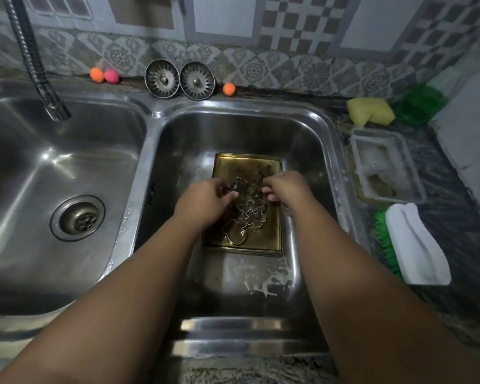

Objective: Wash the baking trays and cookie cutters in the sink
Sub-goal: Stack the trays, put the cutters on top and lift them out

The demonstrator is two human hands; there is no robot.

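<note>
Frame centre: left hand point(205, 202) is pinching a cutter point(237, 185); right hand point(286, 187) is curling its fingers, grip unclear. Other cutters point(252, 214) are lying just below both, along the tray point(233, 167).

The left hand point(205, 203) covers the left part of the baking tray point(233, 167) and some of the cookie cutters point(251, 214); their shapes there cannot be told. The right hand point(287, 189) curls its fingertips out of sight; any grip is undetermined. How many trays lie stacked is unclear. The tap point(31, 56) is cut off at the top edge. The green container point(421, 103) at far right is blurred.
</note>
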